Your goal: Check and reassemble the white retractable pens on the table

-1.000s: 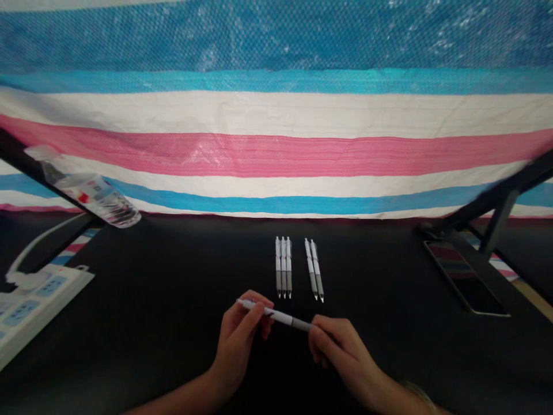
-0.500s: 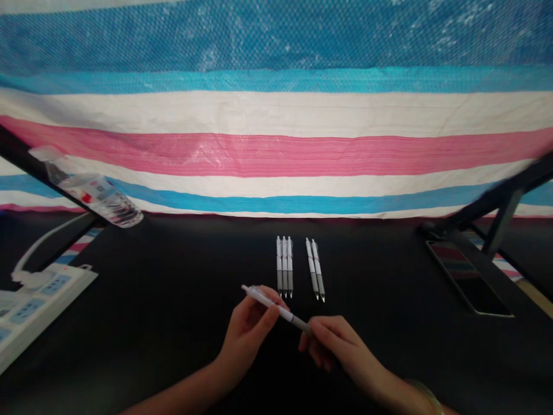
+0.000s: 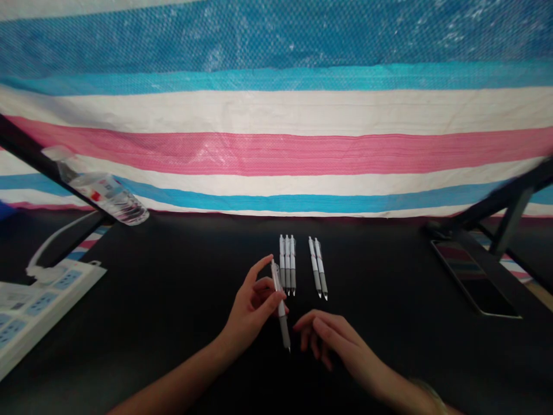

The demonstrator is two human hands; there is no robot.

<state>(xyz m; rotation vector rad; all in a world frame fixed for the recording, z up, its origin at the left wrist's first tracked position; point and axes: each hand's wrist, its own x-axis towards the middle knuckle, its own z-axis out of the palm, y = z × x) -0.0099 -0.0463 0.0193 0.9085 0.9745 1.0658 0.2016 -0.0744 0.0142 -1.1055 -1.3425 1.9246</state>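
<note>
My left hand (image 3: 253,305) pinches a white and grey pen (image 3: 280,305) between thumb and fingers, the pen standing nearly in line with the others, tip toward me. Just right of it my right hand (image 3: 330,340) hovers over the black table with its fingers loosely spread and nothing in them. Beyond the hands lie a group of three pens (image 3: 287,264) side by side and a pair of pens (image 3: 318,267) slightly to their right, all with tips pointing my way.
A white power strip (image 3: 30,300) with its cable lies at the left edge. A plastic water bottle (image 3: 101,193) rests against a black bar at the back left. A phone (image 3: 473,276) lies by a black stand at the right. A striped tarp (image 3: 276,115) hangs behind.
My right hand has let go of the pen's tip end. The left hand has swung the pen from lying crosswise to pointing toward me, close beside the group of three.
</note>
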